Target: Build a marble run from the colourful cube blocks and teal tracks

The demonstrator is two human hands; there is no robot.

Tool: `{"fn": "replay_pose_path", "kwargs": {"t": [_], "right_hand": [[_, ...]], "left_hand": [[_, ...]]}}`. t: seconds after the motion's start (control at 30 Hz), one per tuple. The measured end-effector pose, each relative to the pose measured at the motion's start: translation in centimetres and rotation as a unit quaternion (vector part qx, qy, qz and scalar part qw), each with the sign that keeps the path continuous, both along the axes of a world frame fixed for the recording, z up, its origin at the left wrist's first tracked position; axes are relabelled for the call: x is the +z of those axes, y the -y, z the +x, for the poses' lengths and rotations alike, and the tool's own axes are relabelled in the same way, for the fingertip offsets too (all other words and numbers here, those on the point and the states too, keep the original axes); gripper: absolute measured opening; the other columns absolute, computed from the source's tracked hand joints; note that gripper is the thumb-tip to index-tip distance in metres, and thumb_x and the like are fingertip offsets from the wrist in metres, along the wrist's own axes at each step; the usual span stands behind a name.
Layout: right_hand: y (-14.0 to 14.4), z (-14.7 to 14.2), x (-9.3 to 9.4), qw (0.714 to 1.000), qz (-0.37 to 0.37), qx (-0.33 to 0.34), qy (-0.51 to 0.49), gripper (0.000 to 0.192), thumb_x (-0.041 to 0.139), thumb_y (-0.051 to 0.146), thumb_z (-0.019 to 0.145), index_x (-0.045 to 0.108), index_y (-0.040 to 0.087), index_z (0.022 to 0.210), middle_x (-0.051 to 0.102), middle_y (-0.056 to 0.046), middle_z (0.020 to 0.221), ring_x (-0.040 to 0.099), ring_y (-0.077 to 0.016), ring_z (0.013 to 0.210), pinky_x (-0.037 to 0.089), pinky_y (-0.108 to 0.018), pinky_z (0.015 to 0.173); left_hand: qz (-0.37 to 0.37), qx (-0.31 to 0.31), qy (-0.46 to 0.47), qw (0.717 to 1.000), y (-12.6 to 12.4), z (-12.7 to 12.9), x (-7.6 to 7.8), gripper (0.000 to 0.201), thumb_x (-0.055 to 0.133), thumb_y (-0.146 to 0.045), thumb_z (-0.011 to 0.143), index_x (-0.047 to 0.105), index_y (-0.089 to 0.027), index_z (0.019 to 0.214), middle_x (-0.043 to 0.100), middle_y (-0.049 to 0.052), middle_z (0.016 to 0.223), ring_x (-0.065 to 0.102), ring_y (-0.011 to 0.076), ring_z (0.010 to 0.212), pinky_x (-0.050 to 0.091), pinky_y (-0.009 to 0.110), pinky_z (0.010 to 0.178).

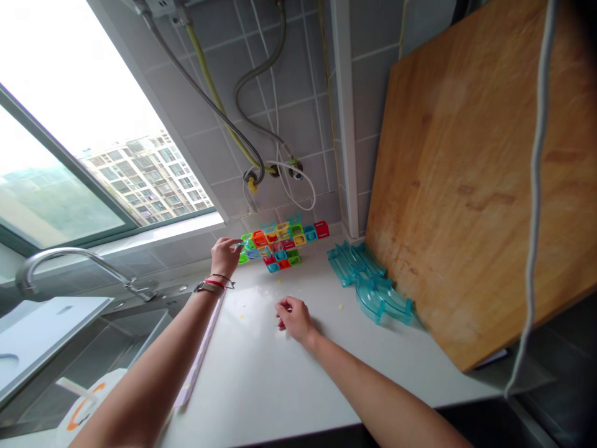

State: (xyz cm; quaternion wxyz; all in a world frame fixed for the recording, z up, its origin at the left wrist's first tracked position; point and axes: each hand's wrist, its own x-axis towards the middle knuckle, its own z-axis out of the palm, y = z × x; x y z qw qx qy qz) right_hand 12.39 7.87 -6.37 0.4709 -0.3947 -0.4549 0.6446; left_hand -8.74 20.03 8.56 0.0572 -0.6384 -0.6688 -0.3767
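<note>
White bench (252, 373): left hand (227, 254) pinching blue piece (242, 244) at left end of coloured blocks (283, 254); right hand (293, 317) loosely half-open, nearer wearer.

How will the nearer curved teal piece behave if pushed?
The teal piece is probably light: its walls look thin and translucent. It looks stiff, holding its curved shape. It may slide rather than roll on the glossy counter, given its tabbed ends.

Pale daylight comes through the window (100, 81), with an apartment block (144, 177) outside it. Right of the window, a grey tiled wall (293, 68) carries a yellow hose (205, 65). Below the window are a curved faucet (69, 251), a sink (135, 339) and a white counter (242, 373); far to its right stands a wooden board (466, 186)
</note>
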Motion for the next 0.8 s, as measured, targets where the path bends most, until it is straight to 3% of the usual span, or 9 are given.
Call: {"fn": "replay_pose_path", "kwargs": {"t": [0.27,0.6,0.8], "right_hand": [[0.3,0.0,0.5,1.0,0.011,0.002,0.01,0.019,0.064,0.037,0.08,0.063,0.018,0.078,0.064,0.002,0.067,0.058,-0.0098,0.045,0.051,-0.021,0.044],[0.4,0.0,0.6,0.999,0.032,0.015,0.034,0.014,0.061,0.032,0.083,0.063,0.018,0.078,0.065,0.001,0.069,0.057,-0.0098,0.046,0.048,-0.021,0.044],[0.5,0.1,0.7,0.999,0.032,0.02,0.038,0.016,0.062,0.033,0.083,0.064,0.019,0.078,0.065,0.001,0.068,0.057,-0.0099,0.046,0.049,-0.021,0.045]], "left_hand": [[0.031,-0.027,-0.038,0.998,-0.2,-0.6,-0.9,0.018,0.067,-0.029,0.084,0.079,-0.02,0.095,0.068,0.007,0.099,0.064,0.0169,0.071,0.053,0.031,0.074],[0.069,-0.029,-0.021,0.997,-0.9,-0.6,-1.4,0.014,0.066,-0.028,0.085,0.075,-0.017,0.088,0.066,0.006,0.096,0.066,0.0155,0.069,0.051,0.028,0.067],[0.123,0.008,-0.009,0.992,0.8,0.5,-1.0,0.023,0.066,-0.034,0.087,0.071,-0.018,0.104,0.065,0.007,0.107,0.064,0.0139,0.069,0.051,0.029,0.071]]}}
